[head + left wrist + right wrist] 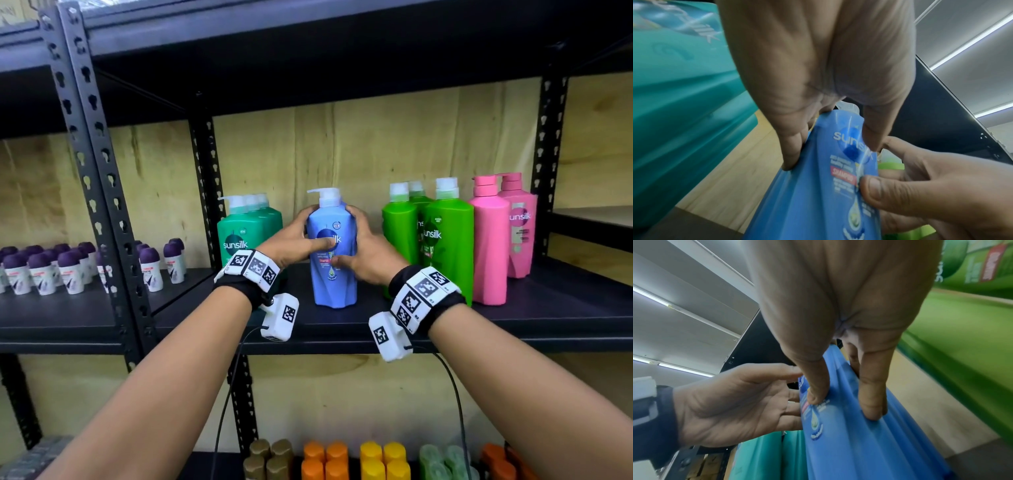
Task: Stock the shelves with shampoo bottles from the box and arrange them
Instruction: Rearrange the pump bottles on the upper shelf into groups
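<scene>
Hands first: my left hand point(291, 245) and my right hand point(363, 255) both gripped the blue shampoo bottle point(334, 274), fingers wrapped round its sides and both thumbs pressed on the front label. That label read "sunsilk" in white, with "SHAMPOO" on a red strip below it; the smaller print was too blurred to read. The bottle stood upright on the black shelf point(513, 322), its white pump on top. Just to its left stood the teal bottles point(239, 236), the front one marked "sunsilk". To its right were the green bottles point(445, 246), also "sunsilk", and beyond them the pink bottles point(493, 246), the rear one showing "unsilk". Further left, on the neighbouring shelf, small white roll-ons with purple caps point(44, 270) stood in rows, writing unreadable. On the shelf below stood orange bottles point(325, 459) and yellow bottles point(383, 459).
</scene>
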